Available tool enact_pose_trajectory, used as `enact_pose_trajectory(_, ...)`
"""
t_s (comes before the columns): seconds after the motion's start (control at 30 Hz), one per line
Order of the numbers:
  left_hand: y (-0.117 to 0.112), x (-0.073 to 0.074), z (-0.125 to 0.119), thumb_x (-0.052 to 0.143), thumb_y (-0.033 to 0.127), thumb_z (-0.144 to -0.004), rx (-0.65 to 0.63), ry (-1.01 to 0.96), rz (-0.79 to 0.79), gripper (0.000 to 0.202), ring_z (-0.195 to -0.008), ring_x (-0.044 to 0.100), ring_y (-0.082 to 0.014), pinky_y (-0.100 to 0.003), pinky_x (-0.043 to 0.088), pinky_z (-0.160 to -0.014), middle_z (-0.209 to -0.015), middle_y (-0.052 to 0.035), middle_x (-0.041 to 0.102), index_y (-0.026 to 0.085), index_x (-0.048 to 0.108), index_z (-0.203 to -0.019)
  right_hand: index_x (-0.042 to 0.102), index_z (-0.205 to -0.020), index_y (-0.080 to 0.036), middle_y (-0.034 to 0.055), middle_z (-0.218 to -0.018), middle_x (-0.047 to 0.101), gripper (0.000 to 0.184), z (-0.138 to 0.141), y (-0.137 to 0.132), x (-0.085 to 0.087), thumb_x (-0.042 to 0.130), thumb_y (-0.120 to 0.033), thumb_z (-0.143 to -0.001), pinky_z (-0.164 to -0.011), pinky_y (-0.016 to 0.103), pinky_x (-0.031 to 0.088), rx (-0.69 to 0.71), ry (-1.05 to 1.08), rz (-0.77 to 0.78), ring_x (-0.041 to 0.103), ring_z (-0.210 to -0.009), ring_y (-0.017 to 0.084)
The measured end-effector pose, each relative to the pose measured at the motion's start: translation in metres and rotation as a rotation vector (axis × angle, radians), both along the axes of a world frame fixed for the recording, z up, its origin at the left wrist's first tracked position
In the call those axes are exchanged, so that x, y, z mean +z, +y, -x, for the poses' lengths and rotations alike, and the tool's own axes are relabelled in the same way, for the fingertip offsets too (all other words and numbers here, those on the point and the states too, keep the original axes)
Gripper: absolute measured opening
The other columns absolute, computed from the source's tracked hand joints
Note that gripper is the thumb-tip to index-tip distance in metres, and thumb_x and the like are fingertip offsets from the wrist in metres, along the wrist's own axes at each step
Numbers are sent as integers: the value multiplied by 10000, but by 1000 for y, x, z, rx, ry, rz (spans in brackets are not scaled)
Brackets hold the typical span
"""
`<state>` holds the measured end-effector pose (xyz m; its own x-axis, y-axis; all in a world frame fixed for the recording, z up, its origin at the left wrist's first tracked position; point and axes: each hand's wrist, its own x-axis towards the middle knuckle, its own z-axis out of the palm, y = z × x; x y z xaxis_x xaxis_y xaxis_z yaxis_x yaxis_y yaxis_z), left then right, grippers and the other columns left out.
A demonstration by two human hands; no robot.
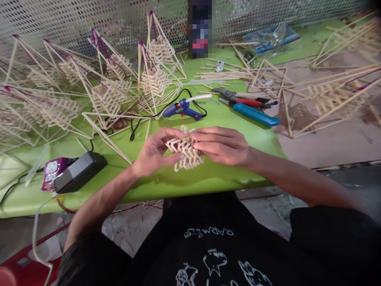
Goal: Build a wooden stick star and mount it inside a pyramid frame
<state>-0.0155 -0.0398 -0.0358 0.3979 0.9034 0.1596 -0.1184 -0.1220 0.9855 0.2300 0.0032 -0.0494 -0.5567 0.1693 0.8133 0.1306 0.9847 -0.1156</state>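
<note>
A small lattice of stacked wooden sticks is held between my two hands above the green table. My left hand grips its left side, thumb along the near face and fingers at the far top. From the right, my right hand has its fingertips pressed on the top and right side of the lattice; those fingers partly hide it. Just beyond the hands lies a blue glue gun with a white glue stick poking out. Pruning shears and a blue-handled cutter rest to the right of it.
Several stick lattices in pyramid frames with purple cord crowd the left and back. Loose sticks lie beyond the glue gun. At left sit a dark grey box and a purple power strip. A brown board carries more frames at right.
</note>
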Motion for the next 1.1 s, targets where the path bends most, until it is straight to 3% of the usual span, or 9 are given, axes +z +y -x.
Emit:
enact_pose_trajectory(0.23,-1,1,-3,835,115,-771,24,-11,-67,429,-839,706,-114,-209,601,-811,-1001,-52,749,174,686,-1169,671,-1128,-276,29,-1221,749,243,-3,1,-1,717,-187,-907,-892,365,688,-51,7,-121,718,-1145,215)
enact_pose_trajectory(0.43,1,-3,-2,815,91,-789,45,-42,-147,481,-930,721,-119,-211,600,-882,-1083,-55,748,195,655,-1230,714,-1028,-149,116,-1107,749,160,-1,2,-3,741,-174,-872,-844,336,688,-84,76,-290,730,-1048,244)
enact_pose_trajectory(0.57,1,-3,-3,807,119,-809,42,-34,-116,469,-896,724,-121,-207,610,-841,-1014,-50,748,185,639,-1242,707,-990,-250,33,-1115,743,145,-2,3,-3,764,-208,-864,-810,317,690,-121,68,-327,719,-1019,200)
enact_pose_trajectory(0.83,7,-8,-3,893,185,-712,212,-3,-120,309,-854,703,-116,-228,612,-824,-936,-21,720,177,711,-962,719,-930,-292,-2,-1064,737,172,-2,2,-2,781,-168,-828,-812,322,669,-115,70,-340,684,-993,188)
enact_pose_trajectory(1.1,12,-4,7,866,169,-749,38,74,-187,240,-797,672,-123,-246,584,-763,-868,-22,719,196,743,-953,714,-844,-263,11,-987,717,90,1,2,4,719,-182,-883,-756,273,669,-61,77,-361,680,-908,165)
